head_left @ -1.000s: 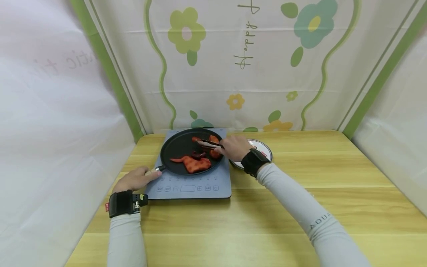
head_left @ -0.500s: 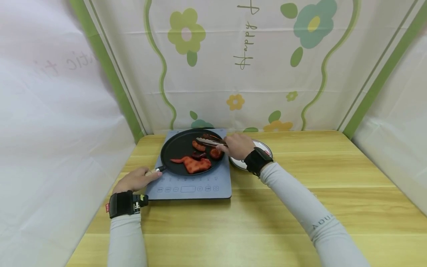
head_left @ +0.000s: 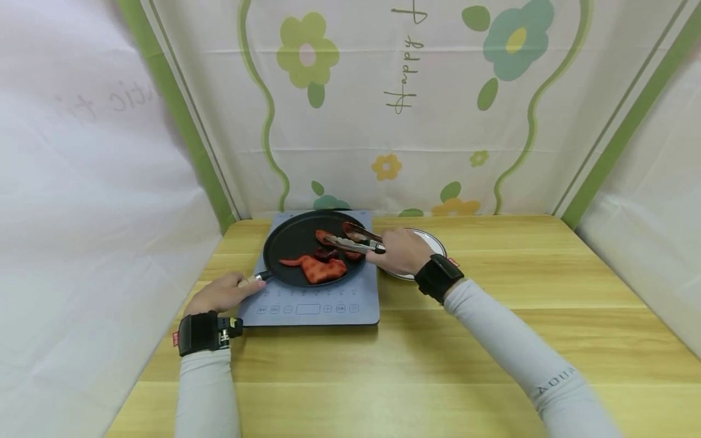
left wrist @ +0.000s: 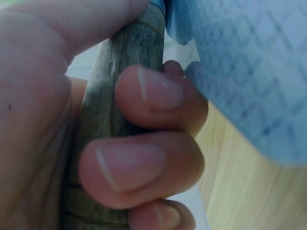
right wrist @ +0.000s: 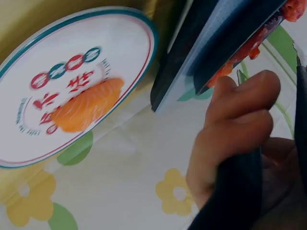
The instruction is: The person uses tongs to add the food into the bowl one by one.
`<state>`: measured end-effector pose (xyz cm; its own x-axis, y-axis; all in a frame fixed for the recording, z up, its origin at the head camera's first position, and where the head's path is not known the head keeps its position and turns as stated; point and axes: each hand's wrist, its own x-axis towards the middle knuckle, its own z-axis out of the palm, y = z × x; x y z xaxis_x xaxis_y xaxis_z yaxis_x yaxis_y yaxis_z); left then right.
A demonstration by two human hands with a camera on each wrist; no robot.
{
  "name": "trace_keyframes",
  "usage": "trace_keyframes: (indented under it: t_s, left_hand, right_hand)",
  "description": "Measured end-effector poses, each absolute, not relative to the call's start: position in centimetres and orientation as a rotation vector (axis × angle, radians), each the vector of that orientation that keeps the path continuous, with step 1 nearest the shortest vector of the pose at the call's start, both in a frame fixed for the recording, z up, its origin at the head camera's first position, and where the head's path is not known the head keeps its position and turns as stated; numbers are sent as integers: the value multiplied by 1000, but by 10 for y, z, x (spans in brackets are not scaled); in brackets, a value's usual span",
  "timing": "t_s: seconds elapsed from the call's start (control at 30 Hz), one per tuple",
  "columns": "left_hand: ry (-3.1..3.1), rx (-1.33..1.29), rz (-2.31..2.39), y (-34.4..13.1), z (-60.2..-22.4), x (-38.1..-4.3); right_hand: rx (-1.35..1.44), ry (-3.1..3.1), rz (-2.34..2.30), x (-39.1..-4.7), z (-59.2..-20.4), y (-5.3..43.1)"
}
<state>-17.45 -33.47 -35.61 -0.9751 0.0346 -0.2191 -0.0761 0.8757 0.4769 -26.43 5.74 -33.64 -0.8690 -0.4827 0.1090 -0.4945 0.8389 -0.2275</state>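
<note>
My left hand (head_left: 221, 294) grips the wooden handle (left wrist: 103, 105) of a black frying pan (head_left: 290, 240), fingers curled round it in the left wrist view. In my right hand (head_left: 404, 250) is a pair of metal tongs (head_left: 358, 246) with dark grips, their arms spread apart over the pan's right side. Under and beside the tongs lie orange-red food pieces, one a short piece (head_left: 322, 235) near their tips. Nearer the front of the pan are a dark curled piece (head_left: 324, 253) and a flat reddish chicken wing (head_left: 320, 271). The tongs partly hide the pieces at the right rim.
The pan stands on a pale blue induction cooker (head_left: 309, 316) with touch buttons. Right of it, partly behind my right hand, is a white plate (head_left: 434, 243); the right wrist view shows a salmon slice (right wrist: 91, 105) on it. A patterned cloth (head_left: 350, 121) hangs behind the wooden table (head_left: 493, 292).
My right hand has shifted right and a little nearer, and the tongs' arms have spread wider apart, low over the food. My left hand has stayed on the pan handle.
</note>
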Motion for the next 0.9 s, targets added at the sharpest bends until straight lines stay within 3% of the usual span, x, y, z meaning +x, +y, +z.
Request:
trace_keyframes:
  t_s: [0.5,0.9]
  left_hand:
    - [2830,-34,724,-334,-351,-172]
    - [2829,-22,727,-336,-357,-174]
  right_hand:
    - [763,-2776,178,-258,-322,132]
    - [805,-2601,-100,-260,-338,189]
